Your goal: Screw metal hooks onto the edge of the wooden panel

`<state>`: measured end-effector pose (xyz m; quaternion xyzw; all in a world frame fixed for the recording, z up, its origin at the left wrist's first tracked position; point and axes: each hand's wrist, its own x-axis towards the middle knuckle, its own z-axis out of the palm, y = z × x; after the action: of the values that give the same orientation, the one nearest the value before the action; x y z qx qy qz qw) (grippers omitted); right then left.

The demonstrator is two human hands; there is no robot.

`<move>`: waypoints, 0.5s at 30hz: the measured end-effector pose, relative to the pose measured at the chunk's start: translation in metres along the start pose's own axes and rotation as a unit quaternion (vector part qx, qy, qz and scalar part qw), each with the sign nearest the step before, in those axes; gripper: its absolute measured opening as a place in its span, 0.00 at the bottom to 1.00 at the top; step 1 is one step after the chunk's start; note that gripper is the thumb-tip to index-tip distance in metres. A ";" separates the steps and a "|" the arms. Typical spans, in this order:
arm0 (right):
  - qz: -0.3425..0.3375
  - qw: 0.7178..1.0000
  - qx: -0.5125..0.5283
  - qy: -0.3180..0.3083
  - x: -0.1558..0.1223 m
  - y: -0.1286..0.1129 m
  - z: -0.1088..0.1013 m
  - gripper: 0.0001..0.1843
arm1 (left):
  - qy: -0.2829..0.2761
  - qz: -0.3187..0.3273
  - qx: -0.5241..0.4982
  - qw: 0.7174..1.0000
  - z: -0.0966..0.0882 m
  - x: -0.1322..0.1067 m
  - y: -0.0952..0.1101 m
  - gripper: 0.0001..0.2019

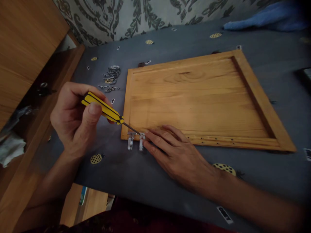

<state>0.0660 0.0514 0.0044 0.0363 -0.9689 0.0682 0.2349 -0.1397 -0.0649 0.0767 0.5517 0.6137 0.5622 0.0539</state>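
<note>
My left hand (80,116) is closed around the yellow and black handle of a screwdriver (103,108). The screwdriver's tip meets the plate of a metal hook (142,142) on the near edge of a wooden framed board (191,100). Beside it, closer to the board's corner, sits a second metal hook (130,142). My right hand (175,152) lies over the board's near rail, fingers stretched out, its fingertips against the first hook. Small dark holes run along that rail to the right of my hand.
Several loose metal hooks (111,76) lie left of the board on the grey pineapple-print cloth (150,181). A blue cloth (269,17) is at the back right. Wooden furniture (29,42) borders the left side, with a dark shelf holding plastic.
</note>
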 end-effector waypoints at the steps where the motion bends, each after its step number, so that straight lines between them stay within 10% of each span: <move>1: 0.000 1.000 0.000 -0.001 0.000 0.000 0.000 0.17 | 0.012 0.007 -0.009 1.000 0.002 0.000 -0.002 0.14; 15: 0.000 1.000 -0.008 -0.011 -0.001 0.000 0.001 0.16 | 0.029 0.102 0.030 0.994 0.010 -0.001 -0.006 0.09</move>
<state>0.0665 0.0515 0.0033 0.0351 -0.9720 0.0596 0.2247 -0.1363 -0.0573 0.0678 0.5961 0.5720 0.5622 -0.0381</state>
